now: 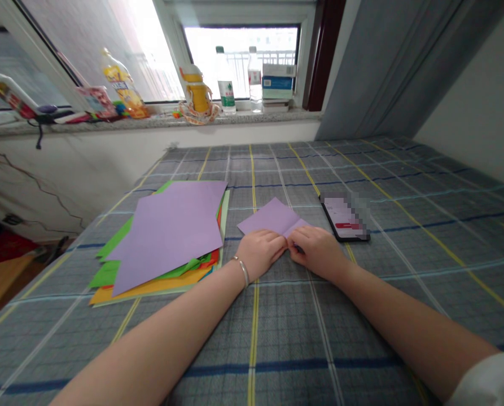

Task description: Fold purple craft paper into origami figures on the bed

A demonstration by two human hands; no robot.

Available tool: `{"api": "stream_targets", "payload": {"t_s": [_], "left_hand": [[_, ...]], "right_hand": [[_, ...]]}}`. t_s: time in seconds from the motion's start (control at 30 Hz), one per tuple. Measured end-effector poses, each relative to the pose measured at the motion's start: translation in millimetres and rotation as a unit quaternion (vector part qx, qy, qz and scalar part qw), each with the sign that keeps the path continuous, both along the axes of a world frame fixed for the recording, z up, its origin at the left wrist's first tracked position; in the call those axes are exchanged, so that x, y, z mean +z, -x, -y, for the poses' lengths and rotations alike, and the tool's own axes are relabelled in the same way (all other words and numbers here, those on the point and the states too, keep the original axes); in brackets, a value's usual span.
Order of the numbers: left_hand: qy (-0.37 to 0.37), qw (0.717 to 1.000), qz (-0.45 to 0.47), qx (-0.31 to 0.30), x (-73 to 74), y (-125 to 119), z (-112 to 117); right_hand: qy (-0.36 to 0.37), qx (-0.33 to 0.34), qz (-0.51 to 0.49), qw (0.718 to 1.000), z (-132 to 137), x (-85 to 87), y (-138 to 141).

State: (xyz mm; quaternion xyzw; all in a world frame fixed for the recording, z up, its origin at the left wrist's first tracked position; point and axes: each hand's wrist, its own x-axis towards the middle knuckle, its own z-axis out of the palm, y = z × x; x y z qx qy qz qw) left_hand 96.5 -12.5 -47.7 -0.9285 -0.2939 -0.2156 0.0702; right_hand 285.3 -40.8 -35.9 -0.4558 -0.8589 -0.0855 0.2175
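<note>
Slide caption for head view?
Left hand and right hand pinch folded purple sheet on plaid cloth, between paper stack and phone.

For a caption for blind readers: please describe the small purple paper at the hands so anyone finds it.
Start at the grey plaid cloth below the window. Between the stack of coloured paper and the phone lies the small purple sheet, its near edge held by the left hand and right hand. Unlike the stack's big purple top sheet, it is folded and alone.

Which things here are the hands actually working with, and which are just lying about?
In hand: small purple sheet, pinched by left hand and right hand.
Lying about, untouched: coloured paper stack, phone, bottles and box on the windowsill.
</note>
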Motion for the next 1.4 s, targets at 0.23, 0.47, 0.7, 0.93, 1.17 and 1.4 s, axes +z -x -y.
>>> {"api": "stream_targets", "payload": {"t_s": [0.23, 0.47, 0.7, 0.93, 1.17, 1.4], "left_hand": [[-0.017, 1.000, 0.008, -0.021, 4.1, 4, -1], [0.013, 0.998, 0.067, 0.000, 3.2, 9, -7], [0.046, 0.992, 0.116, 0.009, 3.5, 12, -10], [0.084, 0.985, 0.145, 0.027, 3.1, 14, -13], [0.104, 0.983, 0.148, 0.030, 1.6, 15, -13], [0.115, 0.984, 0.135, 0.028, 0.3, 15, -12]], "right_hand": [[0.022, 0.009, -0.017, 1.000, 2, 2.6, -2], [0.031, 0.012, -0.019, 0.999, 0, 7.3, -19], [0.067, 0.021, -0.041, 0.997, -4, 13.3, -40], [0.078, 0.018, -0.054, 0.995, -6, 17.0, -54], [0.073, 0.026, -0.063, 0.995, -7, 18.0, -59], [0.066, 0.036, -0.068, 0.995, -5, 19.8, -59]]}}
